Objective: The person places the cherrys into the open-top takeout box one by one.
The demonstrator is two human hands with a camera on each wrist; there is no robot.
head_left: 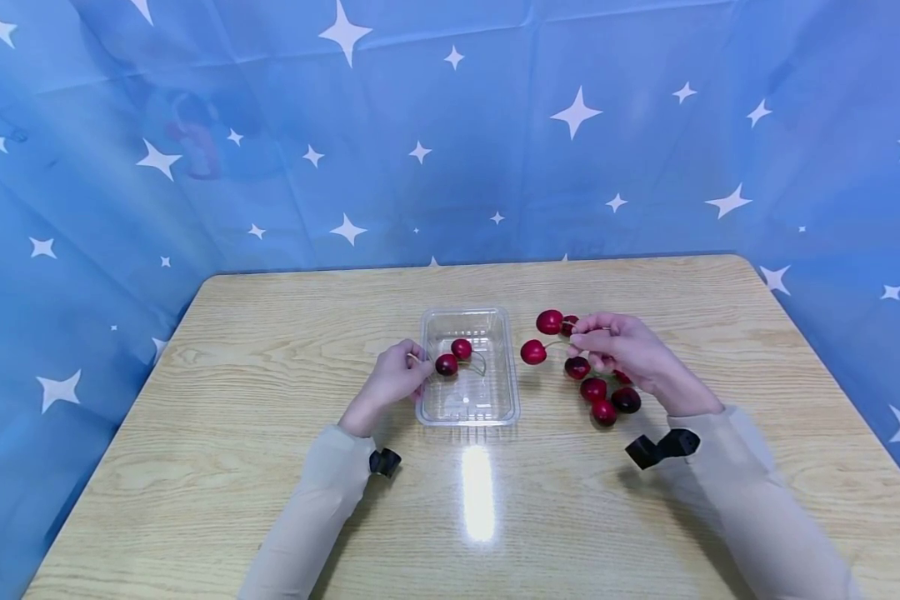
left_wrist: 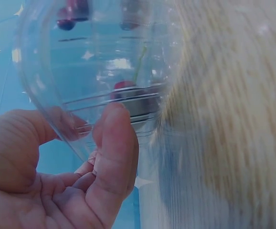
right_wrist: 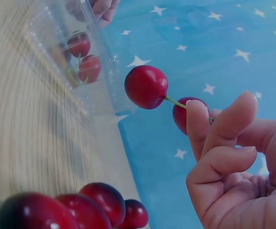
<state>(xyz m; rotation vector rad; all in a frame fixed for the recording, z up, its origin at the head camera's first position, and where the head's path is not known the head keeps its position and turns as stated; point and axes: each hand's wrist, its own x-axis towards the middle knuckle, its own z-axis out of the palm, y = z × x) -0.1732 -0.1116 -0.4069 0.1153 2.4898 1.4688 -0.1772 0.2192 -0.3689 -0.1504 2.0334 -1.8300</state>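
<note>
1. Clock is as I face the tabletop (head_left: pixel 195 500), 12 being away from me.
2. Right hand (head_left: pixel 622 346): fingertips closed in a pinch on a thin green stem; glossy red round cherry (head_left: pixel 533 352) hangs off it, at about 3 o'clock from the container, just outside the wall. Stem hold probably keeps the fruit unsqueezed.
3. Left hand (head_left: pixel 396 379): thumb and fingers curled on the 9 o'clock wall of the clear rectangular plastic container (head_left: pixel 468 404). Likely steadying it; looks light enough to slide.
4. Inside: two dark-red round cherries (head_left: pixel 446 364), towards my left hand, one with its stem lying across the floor.
5. Loose pile of dark-red shiny cherries (head_left: pixel 593 389) at about 4 o'clock from the held one, partly under my right hand. Exact count hidden.
6. Two more red cherries (head_left: pixel 549 322) at 1 to 2 o'clock, very near my fingertips; can't tell if their stems are caught too.
7. In the way: container's 3 o'clock wall. Blue star-printed cloth (head_left: pixel 465 108) behind, at 12.
</note>
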